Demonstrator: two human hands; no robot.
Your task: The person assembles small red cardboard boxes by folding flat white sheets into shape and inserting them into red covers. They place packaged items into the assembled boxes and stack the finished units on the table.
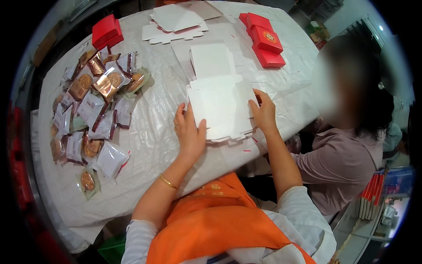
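A small stack of flat white cardboard box blanks (222,105) lies in front of me on the covered table, inner side up, with flaps and tabs sticking out at the near edge. My left hand (191,136) grips its left edge, the thumb over the near corner and the fingers along the side. Around the right edge curls my right hand (264,112), its fingertips partly hidden by the card. Behind the stack another white blank (212,59) lies flat, partly covered by it.
Wrapped round pastries (90,108) lie in a heap at the left. A red box (107,31) stands behind them, and several red boxes (267,39) sit at the far right. More white blanks (176,20) lie at the far edge. A person (338,154) sits close at my right.
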